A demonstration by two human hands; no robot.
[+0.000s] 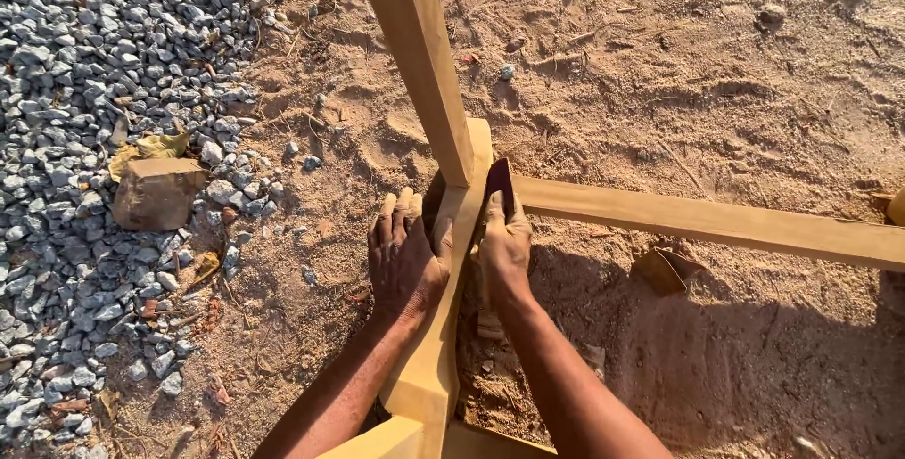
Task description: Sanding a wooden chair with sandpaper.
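on sandy ground, two hands, left (405, 256), right (504, 247), one sandpaper piece (500, 186), three wooden rails (424, 63)

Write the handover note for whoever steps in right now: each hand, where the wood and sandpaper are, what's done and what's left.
Left hand: flat against the outer side of the curved wooden leg, steadying it.
Right hand: presses a dark piece of sandpaper to the leg's inner side, at the joint where the upright rail and the horizontal rail meet.
The wooden frame stands on sandy ground, with gravel to the left.
Done: cannot tell how much is sanded.
Left: likely the joint area under the paper, then the remaining faces.
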